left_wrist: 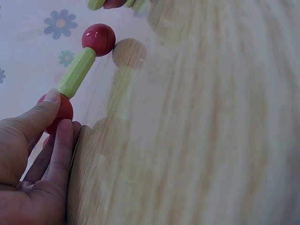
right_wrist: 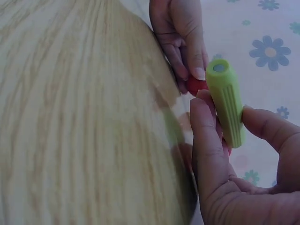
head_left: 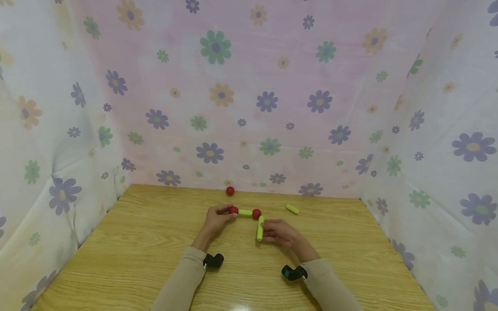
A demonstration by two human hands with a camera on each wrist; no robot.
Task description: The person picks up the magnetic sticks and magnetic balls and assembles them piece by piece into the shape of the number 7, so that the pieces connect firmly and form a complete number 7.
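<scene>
Yellow-green stick (head_left: 260, 229): pinched in the right hand (head_left: 282, 233), its far end close by the second ball (head_left: 256, 214); whether they touch I cannot tell.
Stick's handling: probably light, stiff plastic, hard to break; the grooved sides should resist slipping, so the middle is the place to hold.
Grey disc (right_wrist: 219, 68): set in the stick's near end, perhaps metal or a magnet; fingers are best kept off it.
First ball (head_left: 234, 210): glossy red, likely hard and inclined to roll; best steadied from opposite sides.
Middle stick (head_left: 245, 212): between the first and second balls, touching both, in a row on the worktop (head_left: 128, 246).
Left hand (head_left: 216, 218): thumb and fingers closed around the first ball.
Right hand: thumb and fingers parted by just the stick's thickness, thumb on one side, fingers opposite.
Loose pieces: a spare ball (head_left: 230, 191) near the back edge, a spare stick (head_left: 292, 209) off to the right.
</scene>
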